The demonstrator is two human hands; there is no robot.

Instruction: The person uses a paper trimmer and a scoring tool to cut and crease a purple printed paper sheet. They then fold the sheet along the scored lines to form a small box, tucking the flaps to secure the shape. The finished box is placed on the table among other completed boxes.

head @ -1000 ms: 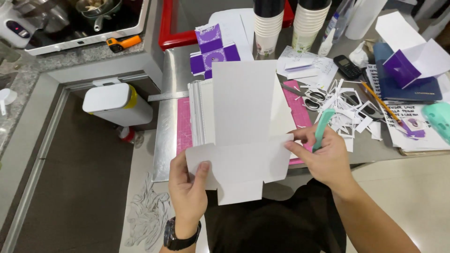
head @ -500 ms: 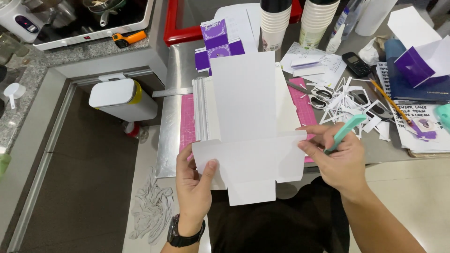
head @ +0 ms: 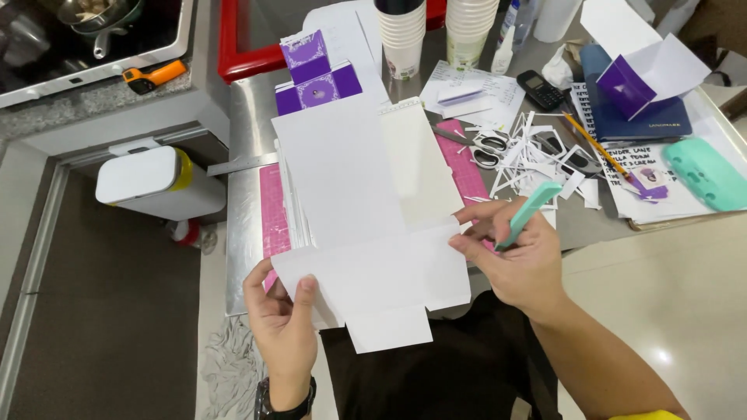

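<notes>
Hands pinch a smooth, flat-cut white card box template (head: 366, 233): left hand (head: 282, 319) grips its corner, right hand (head: 513, 260), clutching a mint knife (head: 529, 214), has shifted to the flap edge.

The room is bright, and the light seems to come from above. The white card (head: 366, 233) looks very pale, almost washed out. A shiny spot glows on the floor (head: 661, 356) at the right. Soft shadows lie under the card. The corners bend a little and the far things look slightly fuzzy.
</notes>
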